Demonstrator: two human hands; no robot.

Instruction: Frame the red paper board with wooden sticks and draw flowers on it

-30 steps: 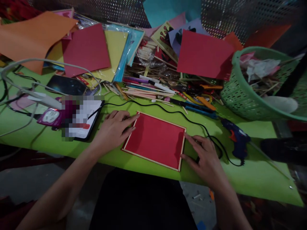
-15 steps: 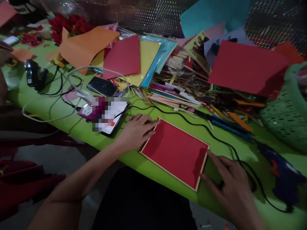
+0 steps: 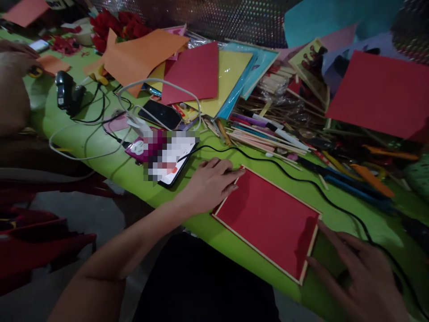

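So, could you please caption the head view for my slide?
Left hand and right hand touch opposite ends of a red sheet framed by pale strips on a green table.

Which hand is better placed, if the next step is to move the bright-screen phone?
Probably the left hand: it touches the red panel on the side nearest the phone; the right hand is at the opposite edge.
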